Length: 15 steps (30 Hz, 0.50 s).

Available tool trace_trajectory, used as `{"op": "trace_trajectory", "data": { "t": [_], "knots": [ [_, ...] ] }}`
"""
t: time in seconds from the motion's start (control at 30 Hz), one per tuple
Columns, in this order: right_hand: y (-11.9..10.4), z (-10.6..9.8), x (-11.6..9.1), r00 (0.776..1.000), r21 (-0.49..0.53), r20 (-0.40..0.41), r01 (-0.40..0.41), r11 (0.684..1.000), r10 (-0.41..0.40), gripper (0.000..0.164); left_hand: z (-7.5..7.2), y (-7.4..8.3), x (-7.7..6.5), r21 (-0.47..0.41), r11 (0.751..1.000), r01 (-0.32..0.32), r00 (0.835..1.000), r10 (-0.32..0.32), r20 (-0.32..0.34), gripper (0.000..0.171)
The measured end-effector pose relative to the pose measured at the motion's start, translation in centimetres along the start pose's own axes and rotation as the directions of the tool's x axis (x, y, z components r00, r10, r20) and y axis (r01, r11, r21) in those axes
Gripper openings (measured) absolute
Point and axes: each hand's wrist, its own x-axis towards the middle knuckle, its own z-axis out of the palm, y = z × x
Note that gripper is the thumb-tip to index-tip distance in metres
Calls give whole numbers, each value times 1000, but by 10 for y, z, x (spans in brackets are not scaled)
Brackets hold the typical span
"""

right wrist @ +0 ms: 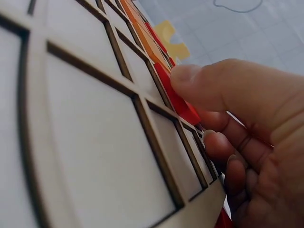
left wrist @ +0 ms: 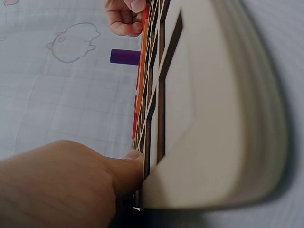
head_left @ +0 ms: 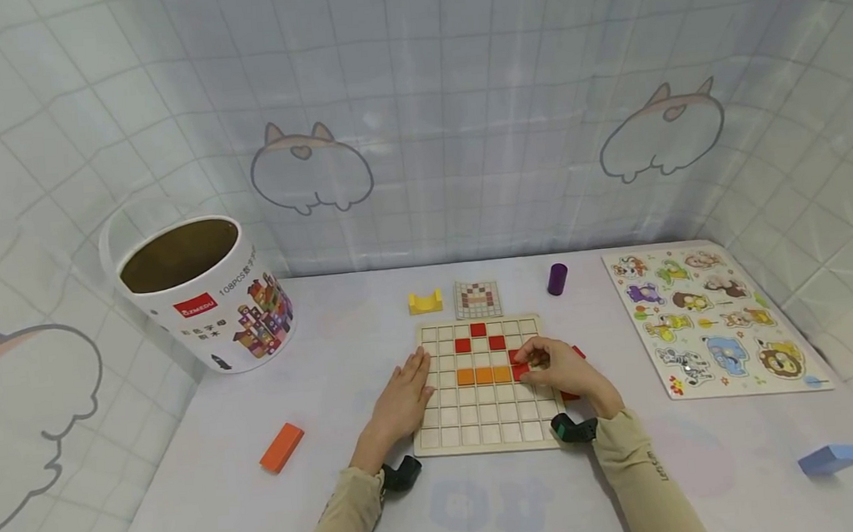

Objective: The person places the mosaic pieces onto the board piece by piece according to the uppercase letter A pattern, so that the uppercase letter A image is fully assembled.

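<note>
A wooden grid board [head_left: 480, 437] lies on the table with red tiles [head_left: 478, 329] stepped like a roof and a row of three orange tiles [head_left: 484, 375]. My left hand [head_left: 399, 400] rests along the board's left edge, its thumb [left wrist: 128, 168] at the rim in the left wrist view. Over the right side, my right hand [head_left: 560, 366] pinches a red tile [right wrist: 175, 97] at the end of the orange row, its thumb on the tile. Further red pieces [head_left: 570, 396] lie beside the board, partly hidden by this hand. A small pattern card [head_left: 478, 299] lies just behind the board.
A yellow arched block [head_left: 425, 302] and a purple cylinder [head_left: 558, 279] stand behind the board. The white bucket [head_left: 211, 304] is back left, an orange block [head_left: 282, 448] in front of it. At right are an animal puzzle board [head_left: 709, 319] and a blue block [head_left: 830, 459].
</note>
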Motion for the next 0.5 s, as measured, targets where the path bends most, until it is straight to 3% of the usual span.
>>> {"op": "trace_trajectory", "data": {
  "t": [0.5],
  "knots": [
    [0,-1,0,999,17,24,25,1000,-25,25,1,-1,1,9,1000,6,1000,-6,2,56]
  ]
}}
